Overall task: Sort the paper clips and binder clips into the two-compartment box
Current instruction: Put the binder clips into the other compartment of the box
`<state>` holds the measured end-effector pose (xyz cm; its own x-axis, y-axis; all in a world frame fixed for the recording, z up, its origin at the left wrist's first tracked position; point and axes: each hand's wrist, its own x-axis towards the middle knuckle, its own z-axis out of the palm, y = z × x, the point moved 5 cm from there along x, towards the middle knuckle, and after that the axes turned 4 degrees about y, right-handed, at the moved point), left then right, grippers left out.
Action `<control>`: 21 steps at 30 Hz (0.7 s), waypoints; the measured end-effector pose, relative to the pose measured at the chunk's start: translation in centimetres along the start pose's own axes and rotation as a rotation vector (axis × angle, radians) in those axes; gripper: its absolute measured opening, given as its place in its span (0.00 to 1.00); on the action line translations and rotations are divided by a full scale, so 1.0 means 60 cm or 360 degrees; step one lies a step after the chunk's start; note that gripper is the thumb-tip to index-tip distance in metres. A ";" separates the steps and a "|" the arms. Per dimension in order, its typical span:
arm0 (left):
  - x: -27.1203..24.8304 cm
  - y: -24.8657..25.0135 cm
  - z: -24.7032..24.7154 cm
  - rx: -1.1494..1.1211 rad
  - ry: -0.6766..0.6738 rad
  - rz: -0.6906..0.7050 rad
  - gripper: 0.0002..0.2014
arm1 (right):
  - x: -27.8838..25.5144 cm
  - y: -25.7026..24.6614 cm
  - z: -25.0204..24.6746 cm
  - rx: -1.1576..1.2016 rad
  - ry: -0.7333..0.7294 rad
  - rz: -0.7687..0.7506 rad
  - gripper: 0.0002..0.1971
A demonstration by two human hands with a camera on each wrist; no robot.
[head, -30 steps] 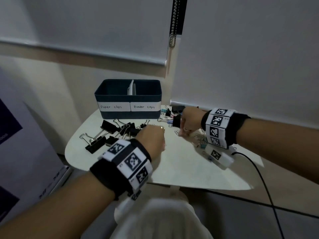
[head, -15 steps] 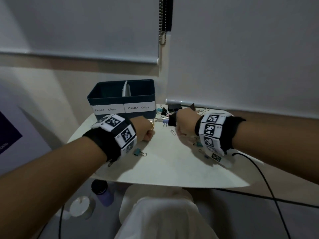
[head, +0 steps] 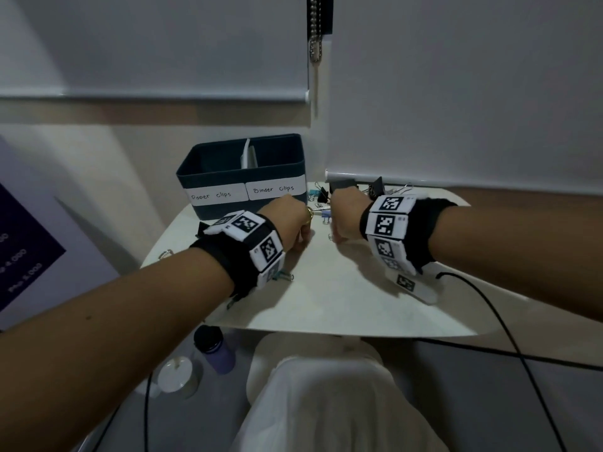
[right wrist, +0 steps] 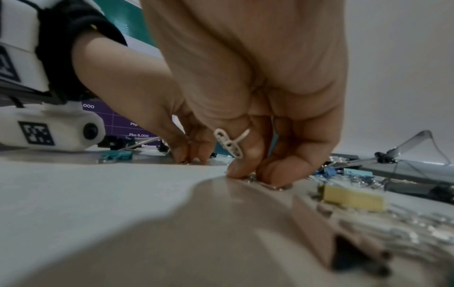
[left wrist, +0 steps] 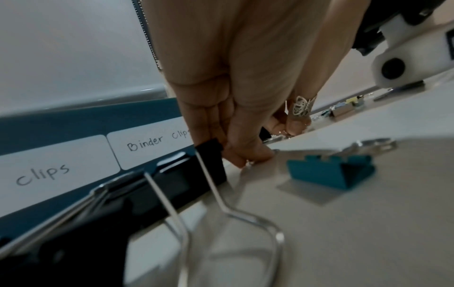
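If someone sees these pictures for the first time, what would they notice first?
Probably the two hands, left hand and right hand, fingertips down on the white table close together. Behind them stands the dark blue box labelled "Paper clips" and "Binder clips". A teal binder clip lies near the left wrist.

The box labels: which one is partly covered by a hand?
The "Binder clips" label, on the right; the left hand overlaps its lower edge. The "Paper clips" label shows fully.
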<state>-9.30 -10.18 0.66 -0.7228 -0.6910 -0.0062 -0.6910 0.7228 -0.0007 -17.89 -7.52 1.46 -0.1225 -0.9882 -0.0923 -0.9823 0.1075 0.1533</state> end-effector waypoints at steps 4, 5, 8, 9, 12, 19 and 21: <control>0.004 0.002 0.020 0.0083 -0.0147 -0.0022 0.10 | -0.007 -0.013 0.012 -0.0146 -0.0108 -0.0102 0.09; 0.003 0.002 0.023 0.0108 -0.0174 -0.0017 0.09 | -0.013 -0.016 0.014 -0.0167 -0.0134 -0.0143 0.11; -0.004 0.013 0.023 0.0147 -0.0210 0.0003 0.11 | -0.015 -0.020 0.022 -0.0127 -0.0162 -0.0203 0.10; -0.007 0.019 0.019 0.0175 -0.0220 0.0013 0.11 | -0.017 -0.021 0.024 -0.0109 -0.0177 -0.0225 0.09; -0.001 0.020 0.003 0.0195 -0.0169 -0.0010 0.05 | 0.004 -0.001 0.019 -0.0031 -0.0151 -0.0115 0.11; -0.016 -0.118 -0.119 -0.0323 0.0493 -0.0394 0.10 | 0.066 -0.031 -0.137 0.0490 0.0318 -0.0115 0.17; -0.028 -0.178 -0.141 -0.0341 0.0675 -0.0617 0.08 | 0.093 -0.082 -0.168 0.0534 0.0437 -0.0200 0.11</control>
<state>-0.72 -16.77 9.15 -0.3275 -0.8766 0.3526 -0.8578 0.4323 0.2780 -12.34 -14.66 10.09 -0.0019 -0.9834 0.1816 -0.9842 -0.0303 -0.1742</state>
